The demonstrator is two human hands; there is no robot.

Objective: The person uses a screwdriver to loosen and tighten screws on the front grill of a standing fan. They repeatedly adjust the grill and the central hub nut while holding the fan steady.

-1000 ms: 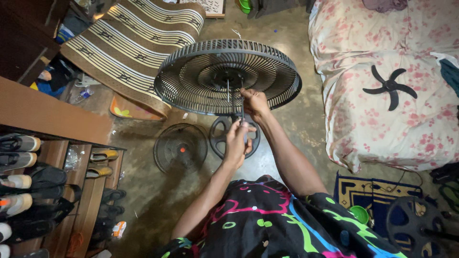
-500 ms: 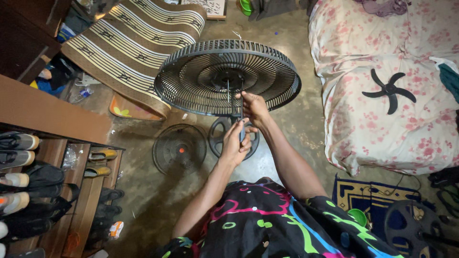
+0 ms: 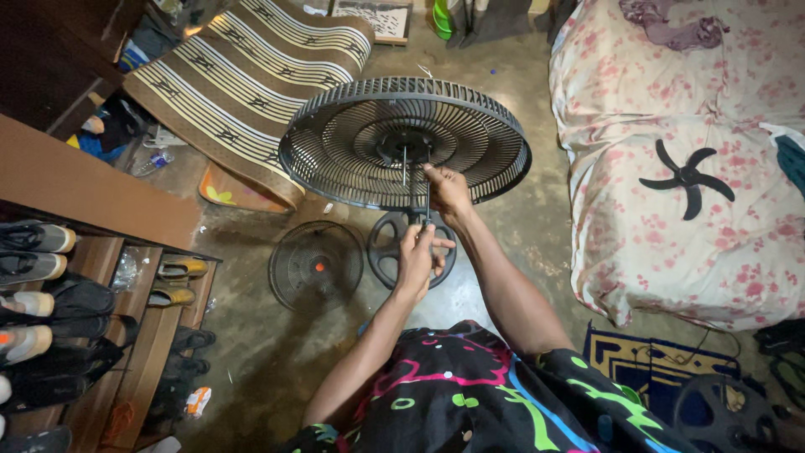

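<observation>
Bare concrete floor (image 3: 537,218) underneath; right hand (image 3: 449,186) pinches the round black plastic fan grille (image 3: 352,138), left hand (image 3: 417,256) wraps a thin screwdriver (image 3: 428,197).

Black fan guard (image 3: 352,143), brown-and-cream striped mat (image 3: 243,75), pink floral bedspread (image 3: 671,109)

The bare concrete floor (image 3: 537,226) carries a round fan guard (image 3: 316,265), a striped mat (image 3: 243,80) and a patterned rug (image 3: 646,361).
</observation>
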